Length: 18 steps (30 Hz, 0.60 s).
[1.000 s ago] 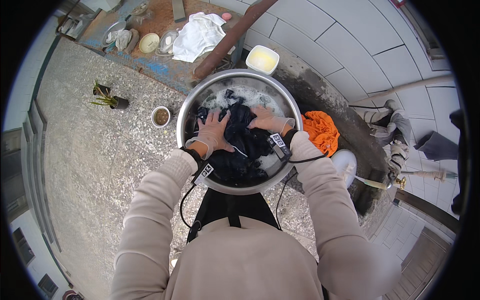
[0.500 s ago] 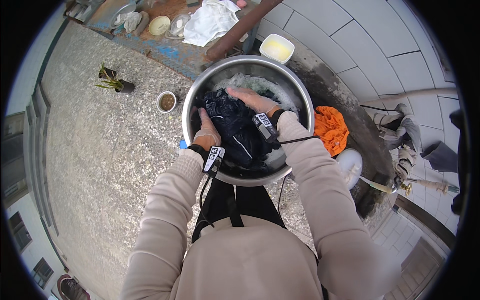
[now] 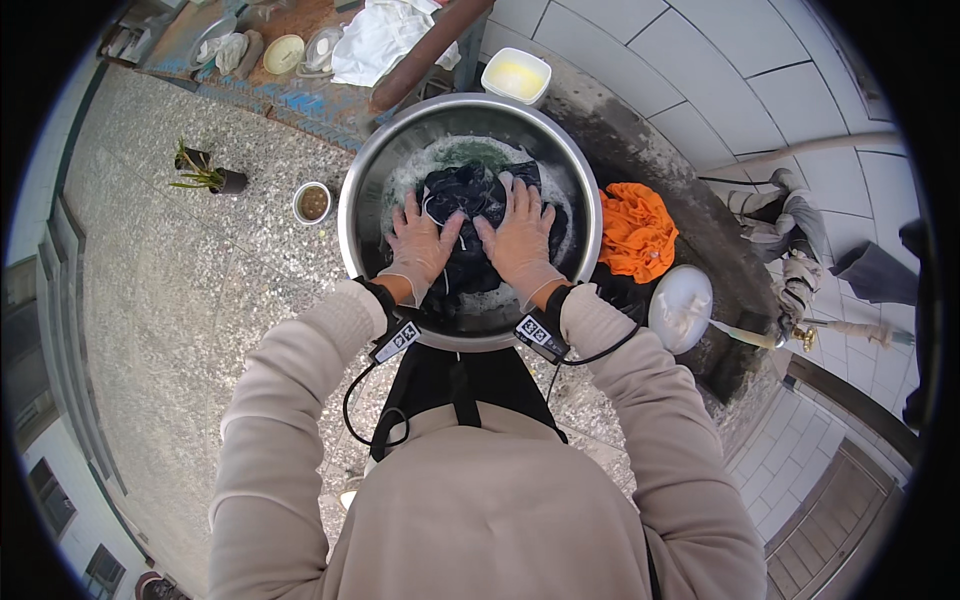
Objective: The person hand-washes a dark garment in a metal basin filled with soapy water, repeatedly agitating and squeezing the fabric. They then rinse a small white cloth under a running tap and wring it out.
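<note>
In the head view, resting left hand (image 3: 417,243) at 8 o'clock and right hand (image 3: 517,241) at 4 o'clock within basin (image 3: 349,222), both on dark cloth (image 3: 464,190), fingers spread apart. Lying at basin's centre with suds (image 3: 430,158) around, dark cloth. Placed outside rim: orange cloth (image 3: 638,232) at 3 o'clock, cup (image 3: 312,203) at 9, tub (image 3: 516,76) between 12 and 1.
</note>
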### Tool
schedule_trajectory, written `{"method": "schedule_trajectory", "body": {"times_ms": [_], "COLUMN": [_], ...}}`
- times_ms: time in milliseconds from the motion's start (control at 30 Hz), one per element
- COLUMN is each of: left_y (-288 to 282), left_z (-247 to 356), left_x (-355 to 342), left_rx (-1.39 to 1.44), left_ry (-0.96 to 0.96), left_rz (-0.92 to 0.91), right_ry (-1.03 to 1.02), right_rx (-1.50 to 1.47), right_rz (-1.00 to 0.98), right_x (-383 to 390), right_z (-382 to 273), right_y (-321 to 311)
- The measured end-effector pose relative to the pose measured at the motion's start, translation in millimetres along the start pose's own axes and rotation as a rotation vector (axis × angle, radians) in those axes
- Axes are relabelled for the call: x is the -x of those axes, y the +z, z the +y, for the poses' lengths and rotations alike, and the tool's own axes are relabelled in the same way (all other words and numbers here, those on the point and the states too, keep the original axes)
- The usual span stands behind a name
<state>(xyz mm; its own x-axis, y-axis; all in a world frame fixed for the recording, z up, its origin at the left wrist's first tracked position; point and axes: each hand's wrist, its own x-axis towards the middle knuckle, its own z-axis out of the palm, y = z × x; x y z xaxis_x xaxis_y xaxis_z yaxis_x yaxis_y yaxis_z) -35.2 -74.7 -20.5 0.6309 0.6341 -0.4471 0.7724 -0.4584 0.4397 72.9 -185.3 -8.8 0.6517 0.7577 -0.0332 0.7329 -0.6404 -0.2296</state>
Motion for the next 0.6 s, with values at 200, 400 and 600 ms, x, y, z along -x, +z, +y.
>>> {"method": "schedule_trajectory", "body": {"times_ms": [200, 400, 600], "left_y": [21, 1, -10], "left_z": [3, 13, -12], "left_x": [-25, -70, -32], "left_rx": [-0.141, -0.111, 0.581], "left_ry": [-0.042, -0.242, -0.653], "left_rz": [0.118, -0.120, 0.293], "right_ry": [0.022, 0.075, 0.311], "right_rx": [0.191, 0.111, -0.240], "right_rz": [-0.271, -0.372, -0.486], "right_x": [-23, -67, -109], "right_z": [12, 10, 15], "right_y": [30, 25, -23]}}
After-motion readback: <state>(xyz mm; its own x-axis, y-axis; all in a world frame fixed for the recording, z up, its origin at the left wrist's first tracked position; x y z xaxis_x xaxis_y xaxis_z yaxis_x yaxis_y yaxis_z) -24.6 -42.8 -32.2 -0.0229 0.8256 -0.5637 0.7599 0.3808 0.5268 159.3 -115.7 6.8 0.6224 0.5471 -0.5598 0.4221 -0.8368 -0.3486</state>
